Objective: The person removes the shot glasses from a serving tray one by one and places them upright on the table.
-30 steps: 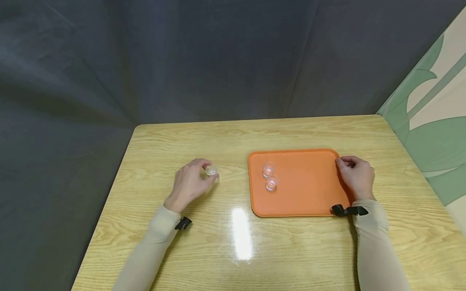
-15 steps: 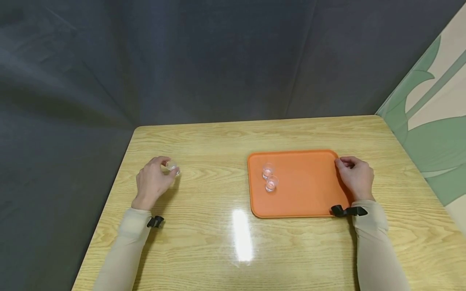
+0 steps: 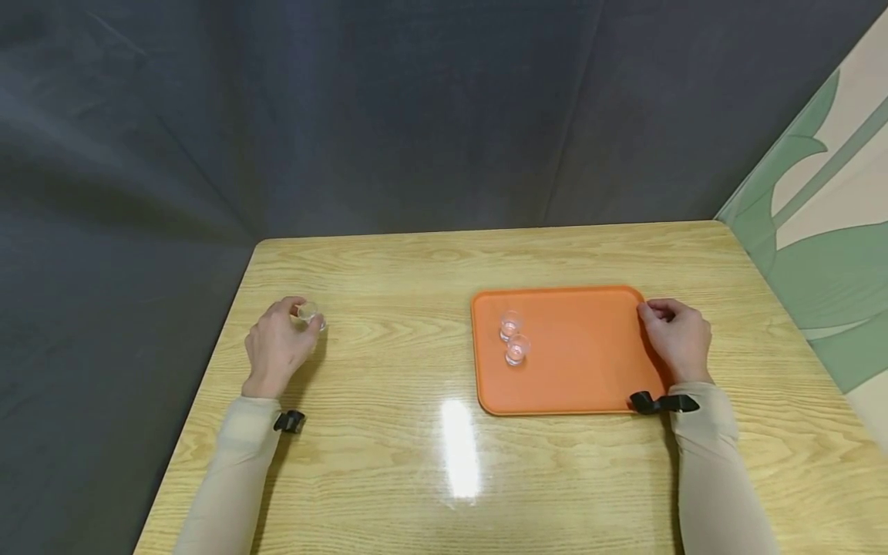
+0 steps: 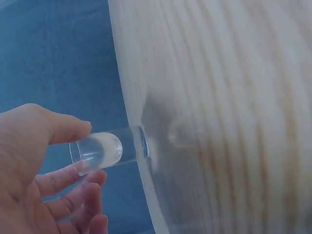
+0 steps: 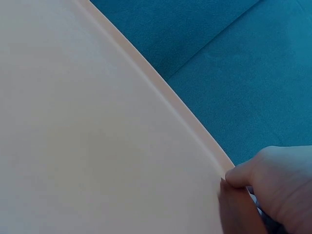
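Currently, the person's left hand [image 3: 279, 343] grips a clear glass [image 4: 109, 150] near its rim, thumb on one side and fingers on the other. With the wooden table [image 3: 395, 370] read as a clock face and twelve at the far edge, this hand and its glass are toward nine o'clock. The glass stands roughly upright, its base toward the wood; whether the base touches the table I cannot tell.

Well apart from it, toward three o'clock, lies an orange tray [image 3: 597, 370]. The right hand [image 3: 678, 338] pinches the tray's raised rim at about two o'clock on the tray's own dial, the thumb lying over the edge. On the tray are two small clear glasses: the farther glass [image 3: 509, 327] at ten o'clock, the nearer glass [image 3: 516, 352] at nine. They stand upright just beside each other; whether they touch is hard to tell.

Black straps [image 3: 290, 422] sit at both wrists, over pale sleeves [image 3: 223, 478]. A bright patch of light [image 3: 461, 447] shines on the wood at six o'clock. Beyond the table, dark cloth [image 3: 444, 116] covers twelve o'clock, and a green-and-cream patterned surface [image 3: 846, 270] rises toward two.
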### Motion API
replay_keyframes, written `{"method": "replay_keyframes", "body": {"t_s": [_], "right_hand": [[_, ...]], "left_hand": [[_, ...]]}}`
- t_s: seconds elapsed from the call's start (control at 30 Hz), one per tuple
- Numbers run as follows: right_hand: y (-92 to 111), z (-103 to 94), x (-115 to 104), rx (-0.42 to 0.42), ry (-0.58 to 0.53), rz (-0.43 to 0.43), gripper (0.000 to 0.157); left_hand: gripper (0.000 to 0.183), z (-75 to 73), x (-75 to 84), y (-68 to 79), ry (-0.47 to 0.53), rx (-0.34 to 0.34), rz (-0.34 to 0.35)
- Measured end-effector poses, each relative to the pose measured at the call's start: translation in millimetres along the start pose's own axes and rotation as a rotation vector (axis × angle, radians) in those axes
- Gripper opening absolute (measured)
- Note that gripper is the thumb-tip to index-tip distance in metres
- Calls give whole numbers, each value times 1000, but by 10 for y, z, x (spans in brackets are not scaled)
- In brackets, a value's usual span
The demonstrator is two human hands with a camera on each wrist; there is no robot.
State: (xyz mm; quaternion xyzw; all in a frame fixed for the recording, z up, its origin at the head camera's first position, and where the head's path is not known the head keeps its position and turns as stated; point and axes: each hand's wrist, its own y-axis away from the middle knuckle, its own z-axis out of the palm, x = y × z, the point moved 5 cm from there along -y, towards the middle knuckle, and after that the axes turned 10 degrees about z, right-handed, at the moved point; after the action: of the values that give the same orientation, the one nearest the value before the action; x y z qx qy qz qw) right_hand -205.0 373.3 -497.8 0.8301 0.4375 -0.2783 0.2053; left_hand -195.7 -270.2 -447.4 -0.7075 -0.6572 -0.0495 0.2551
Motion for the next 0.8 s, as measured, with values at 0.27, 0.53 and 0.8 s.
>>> {"method": "replay_keyframes", "body": {"t_s": [0.27, 0.53, 0.8], "right_hand": [[21, -28, -12, 10, -8, -8, 47], [27, -34, -12, 16, -2, -3, 47], [11, -13, -15, 1, -5, 4, 49]], "left_hand": [[55, -99, 262, -24, -29, 97, 34], [41, 185, 755, 25, 28, 11, 185], [38, 604, 1332, 141, 80, -156, 286]]}}
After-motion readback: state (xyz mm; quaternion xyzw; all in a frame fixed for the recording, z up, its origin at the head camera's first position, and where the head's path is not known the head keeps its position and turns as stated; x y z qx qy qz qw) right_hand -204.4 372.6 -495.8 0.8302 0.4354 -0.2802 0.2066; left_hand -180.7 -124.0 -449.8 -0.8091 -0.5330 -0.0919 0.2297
